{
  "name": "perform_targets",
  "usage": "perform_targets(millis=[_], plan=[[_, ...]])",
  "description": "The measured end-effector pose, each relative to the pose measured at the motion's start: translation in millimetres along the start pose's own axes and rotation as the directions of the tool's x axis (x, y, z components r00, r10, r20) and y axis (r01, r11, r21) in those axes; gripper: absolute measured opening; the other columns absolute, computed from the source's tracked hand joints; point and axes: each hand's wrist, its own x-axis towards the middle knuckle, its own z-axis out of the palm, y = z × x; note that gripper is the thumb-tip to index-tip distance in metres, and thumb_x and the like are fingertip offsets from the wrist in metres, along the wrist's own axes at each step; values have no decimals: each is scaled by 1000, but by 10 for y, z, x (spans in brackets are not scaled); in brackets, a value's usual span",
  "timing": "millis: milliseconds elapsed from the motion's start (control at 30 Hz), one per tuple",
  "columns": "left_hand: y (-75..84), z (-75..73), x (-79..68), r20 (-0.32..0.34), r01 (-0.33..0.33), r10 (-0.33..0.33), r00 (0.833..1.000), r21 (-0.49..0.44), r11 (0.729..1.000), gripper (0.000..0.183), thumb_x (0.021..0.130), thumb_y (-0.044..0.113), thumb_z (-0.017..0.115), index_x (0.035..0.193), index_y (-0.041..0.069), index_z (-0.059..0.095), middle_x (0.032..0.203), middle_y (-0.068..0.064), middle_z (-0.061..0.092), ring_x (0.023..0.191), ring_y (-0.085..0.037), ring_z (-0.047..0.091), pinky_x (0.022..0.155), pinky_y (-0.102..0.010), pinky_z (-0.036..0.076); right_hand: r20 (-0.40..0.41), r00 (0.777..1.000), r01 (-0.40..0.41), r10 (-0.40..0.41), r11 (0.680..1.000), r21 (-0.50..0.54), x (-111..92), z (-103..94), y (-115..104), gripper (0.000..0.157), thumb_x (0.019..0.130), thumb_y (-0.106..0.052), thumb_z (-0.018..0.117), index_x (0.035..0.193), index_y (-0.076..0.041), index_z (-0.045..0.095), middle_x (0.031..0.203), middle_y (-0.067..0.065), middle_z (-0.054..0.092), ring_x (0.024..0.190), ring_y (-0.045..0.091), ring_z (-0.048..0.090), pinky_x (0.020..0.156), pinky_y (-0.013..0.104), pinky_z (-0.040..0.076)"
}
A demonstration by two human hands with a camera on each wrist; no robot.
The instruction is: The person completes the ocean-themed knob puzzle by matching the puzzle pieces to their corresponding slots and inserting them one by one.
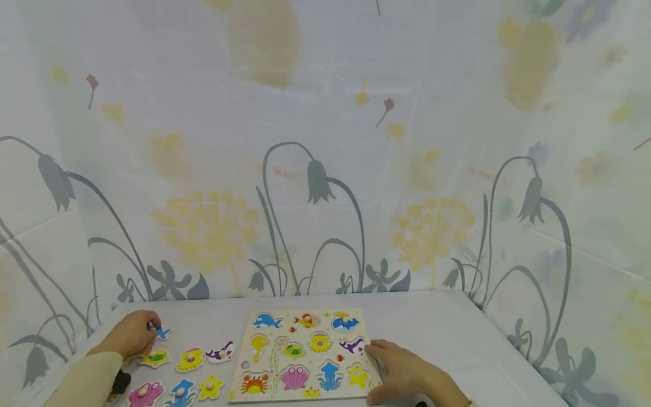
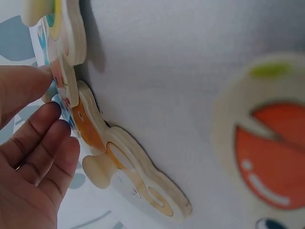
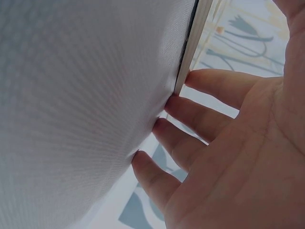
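Note:
In the head view my left hand (image 1: 133, 334) is at the table's left, its thumb and fingers pinching a blue puzzle piece (image 1: 164, 333) whose tail sticks out past the fingertips. The left wrist view shows the thumb and fingertips (image 2: 52, 112) closing in on its knob, mostly hidden. Close beside lies an orange knobbed piece (image 2: 89, 129). My right hand (image 1: 407, 373) rests at the right edge of the wooden sea-animal puzzle board (image 1: 239, 362). Its fingers are spread and fairly straight; in the right wrist view fingertips (image 3: 178, 102) touch the tabletop and the board's edge (image 3: 190, 52).
Left of the board lie loose knobbed pieces: a turtle (image 1: 155, 358), an octopus (image 1: 184, 362), a purple shark (image 1: 224, 354), a pink shell (image 1: 136, 398), a blue squid (image 1: 178, 400) and a yellow star (image 1: 217, 384). A blurred red claw-shaped piece (image 2: 267, 167) is near the left wrist. A patterned curtain (image 1: 325, 113) hangs behind.

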Motion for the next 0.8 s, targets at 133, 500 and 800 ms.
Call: perform_targets(millis=[133, 500, 800], plan=[[1, 14, 6, -12, 7, -7, 1000, -7, 1000, 9, 85, 3, 58, 92, -1, 61, 78, -7, 54, 66, -18, 51, 60, -35, 43, 2, 1000, 11, -11, 1000, -5, -11, -18, -10, 94, 61, -60, 78, 139, -17, 49, 145, 9, 42, 132, 37, 38, 99, 63, 32], [-42, 52, 20, -34, -10, 10, 999, -20, 1000, 4, 86, 3, 56, 87, 3, 60, 76, -5, 52, 63, -17, 50, 58, -33, 41, 5, 1000, 17, -17, 1000, -5, -1, -15, -2, 94, 61, -60, 79, 139, -16, 49, 145, 10, 42, 131, 37, 38, 100, 62, 32], [-41, 34, 7, -67, -25, 25, 997, -3, 1000, 4, 85, 5, 60, 86, 1, 60, 77, -5, 52, 68, -19, 50, 62, -36, 41, 8, 1000, 18, -18, 1000, 14, 16, -6, 23, 94, 61, -59, 80, 138, -16, 49, 145, 11, 42, 131, 38, 38, 100, 62, 31]])
